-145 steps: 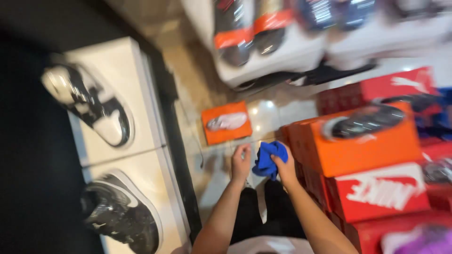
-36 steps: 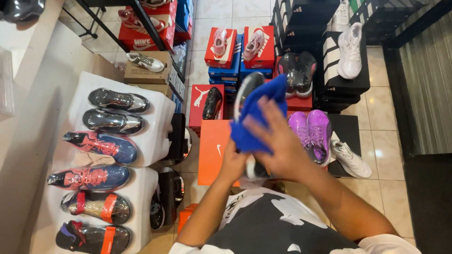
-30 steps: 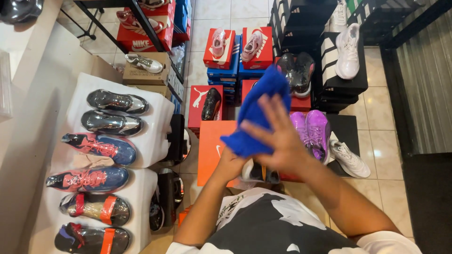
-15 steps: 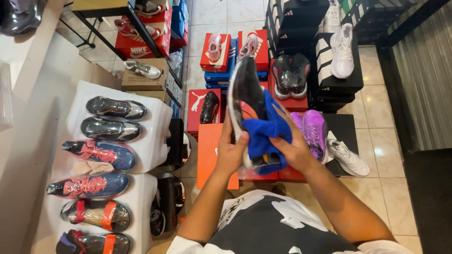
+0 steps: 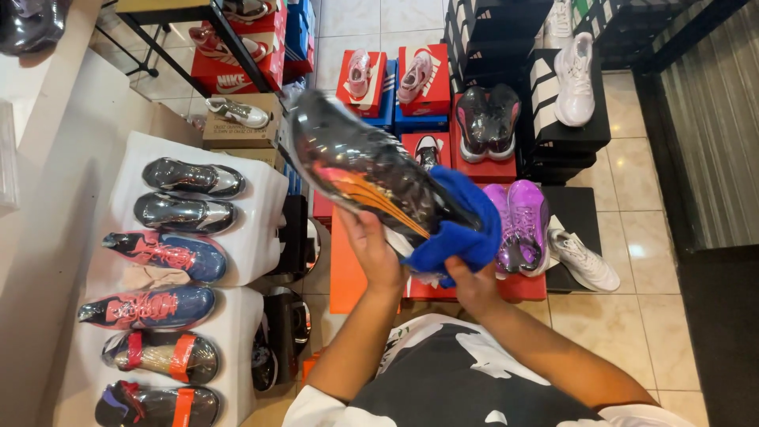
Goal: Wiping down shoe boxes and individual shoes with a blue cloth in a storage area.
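I see my left hand [image 5: 371,249] gripping the plastic-wrapped black shoe with orange streaks [image 5: 371,170] from beneath, toe tilted toward 10 o'clock. My right hand [image 5: 474,281], at 4 o'clock of the shoe, clutches the blue fleecy cloth [image 5: 462,225] against its heel. I'd judge steady support and firm strokes work best.

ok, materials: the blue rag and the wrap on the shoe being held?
Blue rag: looks like soft, matte microfiber or terry cloth; it bunches thickly with no shine. Held shoe: covered in what seems clear plastic film, glossy, with crinkled highlights over a dark upper with orange streaks. Upper's own material is hard to tell through the film.
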